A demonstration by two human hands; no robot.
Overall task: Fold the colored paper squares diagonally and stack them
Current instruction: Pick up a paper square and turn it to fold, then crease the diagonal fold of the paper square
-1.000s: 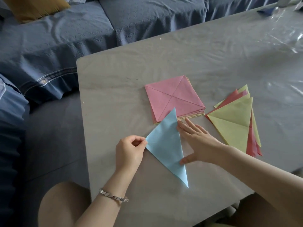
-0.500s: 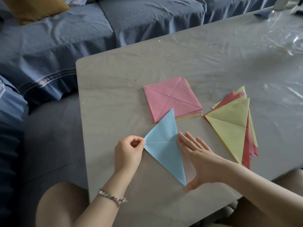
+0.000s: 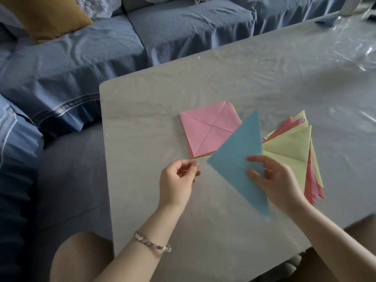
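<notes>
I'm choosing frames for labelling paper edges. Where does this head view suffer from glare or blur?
Head view: glare streaks the plastic cover at upper right; the left hand is blurred at its fingertips, the right hand slightly; the blue triangle is soft at its lower tip; the pink stack is sharp; light dim, shadows faint.

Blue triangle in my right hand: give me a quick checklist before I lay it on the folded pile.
1. Blue triangle folded into a triangle: ok.
2. Its edges matched up: cannot tell.
3. Right hand pinching it, thumb on top: ok.
4. Left hand off the paper, holding nothing: ok.
5. Folded pile free on top: ok.
6. Pile squared up: not ok, its sheets are fanned out.
</notes>
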